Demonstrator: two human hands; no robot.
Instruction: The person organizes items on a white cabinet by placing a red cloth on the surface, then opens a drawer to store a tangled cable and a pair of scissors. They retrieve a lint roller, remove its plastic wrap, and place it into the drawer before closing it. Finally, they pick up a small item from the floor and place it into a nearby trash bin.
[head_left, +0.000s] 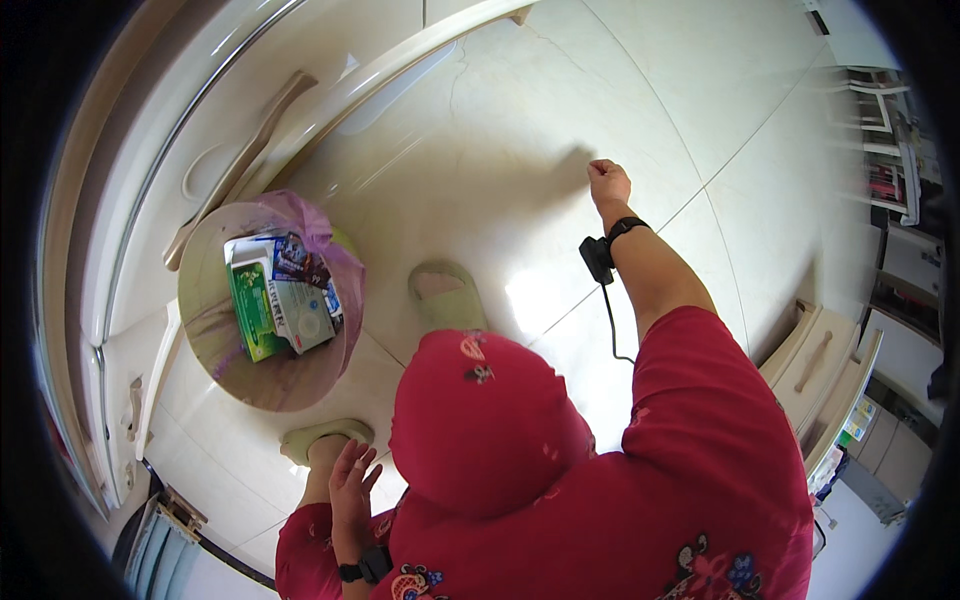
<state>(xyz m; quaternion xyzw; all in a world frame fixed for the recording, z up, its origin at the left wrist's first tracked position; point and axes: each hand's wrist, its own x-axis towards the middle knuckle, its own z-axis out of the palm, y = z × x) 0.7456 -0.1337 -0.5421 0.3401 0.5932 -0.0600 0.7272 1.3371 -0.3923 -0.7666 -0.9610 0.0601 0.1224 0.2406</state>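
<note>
Stretched out over the tiled floor, my right hand (609, 180) has its fingers curled closed, and nothing shows in it. A black strap with a small black device (598, 260) and a cable is on that wrist. My left hand (352, 472) is low in the view beside my knee, fingers apart and holding nothing; its wrist also bears a black device (375, 562). On the floor to the left stands a round waste bin (202, 330) lined with a purple plastic bag (300, 217). Inside it lie a green box (253, 311), a white and grey carton (304, 311) and dark printed packets (296, 259).
White cabinet furniture with a curved wooden handle (262, 135) runs along the left. Green slippers (450, 296) are on my feet near the bin. A cabinet with a drawer (814, 364) stands at the right, and shelving (885, 150) is further back.
</note>
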